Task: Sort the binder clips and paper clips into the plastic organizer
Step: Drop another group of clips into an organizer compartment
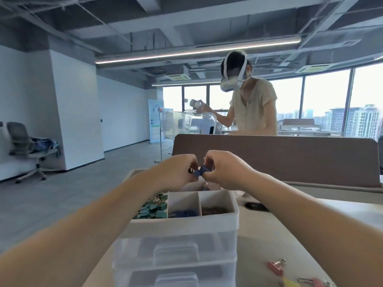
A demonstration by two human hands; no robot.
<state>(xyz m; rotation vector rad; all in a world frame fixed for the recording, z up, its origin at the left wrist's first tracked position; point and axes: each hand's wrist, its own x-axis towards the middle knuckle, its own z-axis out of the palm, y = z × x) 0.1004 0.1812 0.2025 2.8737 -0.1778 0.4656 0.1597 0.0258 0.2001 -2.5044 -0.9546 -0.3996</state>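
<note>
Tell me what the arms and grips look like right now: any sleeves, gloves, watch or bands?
Both are a person's bare arms. The left forearm and right forearm show no sleeve anywhere in view, and neither wrist carries a watch or band. The left grip and right grip are ungloved hands. Whether any finger wears a ring is too small to tell.

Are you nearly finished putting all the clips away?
Partly. Green clips, blue clips and paper clips already sit sorted in the organizer. Left hand and right hand pinch a blue binder clip above it. Pink clips and a yellow clip wait on the table.
</note>
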